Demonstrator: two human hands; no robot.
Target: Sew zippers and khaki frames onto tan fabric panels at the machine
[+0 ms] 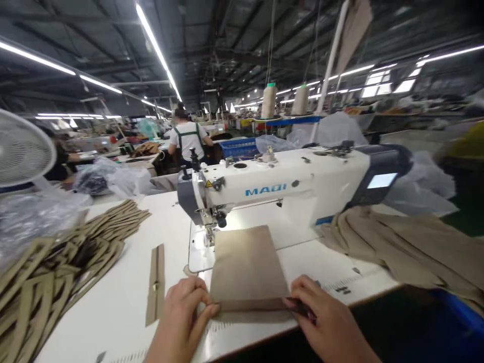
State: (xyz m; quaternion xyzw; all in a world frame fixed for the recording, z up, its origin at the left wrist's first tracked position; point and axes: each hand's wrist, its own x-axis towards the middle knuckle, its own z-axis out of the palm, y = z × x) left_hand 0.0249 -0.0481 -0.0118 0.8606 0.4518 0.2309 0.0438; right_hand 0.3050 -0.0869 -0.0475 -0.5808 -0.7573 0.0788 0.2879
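A tan fabric panel (247, 262) lies flat on the white sewing table, its near edge folded into a strip. My left hand (183, 310) pinches the near left corner of that fold between thumb and fingers. At the near right corner, my right hand (321, 315) is closed on the cloth, with a slim dark object (302, 307) in its grip whose kind I cannot make out. The panel's far left edge lies beside the needle and presser foot (209, 236) of a white sewing machine (264, 184). Left of my left hand rests a tan zipper strip (155, 285) with a brass-coloured slider.
A heap of tan zipper strips (75, 262) covers the table's left side. Tan cloth pieces (416, 242) hang over the right edge. Thread cones (268, 101) stand behind the machine. A fan (22, 148) is at left; a person (188, 136) sits farther back.
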